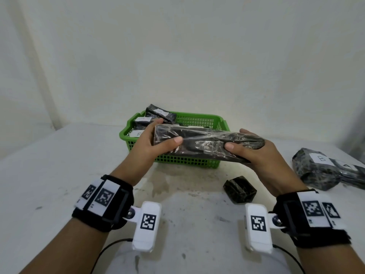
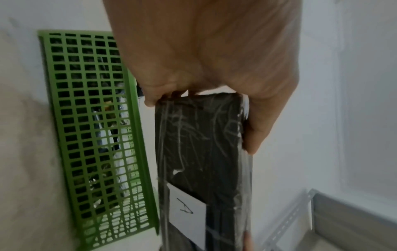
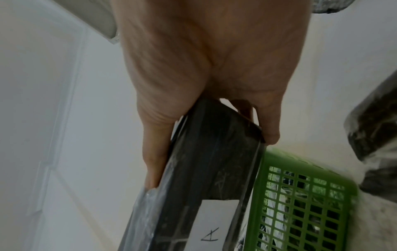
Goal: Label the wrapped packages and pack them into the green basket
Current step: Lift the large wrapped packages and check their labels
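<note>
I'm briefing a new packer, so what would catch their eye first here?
Both hands, left hand and right hand, hold a long black package by its ends just over the green basket. The wrist views show its label marked A. More packages lie right of the basket.

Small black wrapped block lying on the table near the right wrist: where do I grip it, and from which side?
Take the small wrapped block from above, fingers on two opposite flat sides. It is compact, lies flat and stands apart from the other things, so a top pinch probably fits best.
</note>
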{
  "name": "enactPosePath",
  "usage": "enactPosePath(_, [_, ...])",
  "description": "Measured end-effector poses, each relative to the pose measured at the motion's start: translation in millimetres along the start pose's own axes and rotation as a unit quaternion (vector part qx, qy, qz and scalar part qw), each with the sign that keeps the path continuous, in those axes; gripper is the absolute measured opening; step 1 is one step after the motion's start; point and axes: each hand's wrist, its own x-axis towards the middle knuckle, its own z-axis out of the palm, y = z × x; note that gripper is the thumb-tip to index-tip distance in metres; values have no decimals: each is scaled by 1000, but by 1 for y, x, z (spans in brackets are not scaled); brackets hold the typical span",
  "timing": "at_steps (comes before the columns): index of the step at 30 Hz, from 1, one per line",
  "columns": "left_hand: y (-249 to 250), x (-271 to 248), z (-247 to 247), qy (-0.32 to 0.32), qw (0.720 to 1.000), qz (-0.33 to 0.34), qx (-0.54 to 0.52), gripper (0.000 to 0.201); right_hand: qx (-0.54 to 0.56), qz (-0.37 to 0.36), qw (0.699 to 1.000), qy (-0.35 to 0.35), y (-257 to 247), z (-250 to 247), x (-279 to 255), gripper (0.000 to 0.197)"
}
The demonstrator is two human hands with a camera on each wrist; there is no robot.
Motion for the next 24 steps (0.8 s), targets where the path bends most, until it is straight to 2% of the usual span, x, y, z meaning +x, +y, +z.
enactPosePath(3, [0,0,0,-13,997,3,71,110,-20,-7,1000,-2,-2,-1,0,126])
enactPosePath(6, [3,-1,-2,21,997,19,75,87,-24,-23,998,-49,-6,-1,-4,114])
enactPosePath(8, [5,-1,-3,2,998,8,67,85,-27,-36,997,-56,-7,-2,-4,112])
enactPosePath(11, [6,-2,-2,-45,996,-4,76,86,-35,-35,997,-55,-5,-7,-1,122])
enactPosePath(15, [5,-3,1,-16,996,14,88,103,-18,-27,998,-47,-5,-11,-1,104])
enactPosePath(18, [8,-5,4,-25,995,3,97,120,-4,-17,999,-44,-6,-14,-1,111])
enactPosePath(20, [8,-5,4,-21,996,-2,91,112,-10,-25,999,-46,-5,-15,-1,113])
enactPosePath(24, [6,-1,1,2,997,16,81,83,-24,-27,996,-87,-6,-16,-3,102])
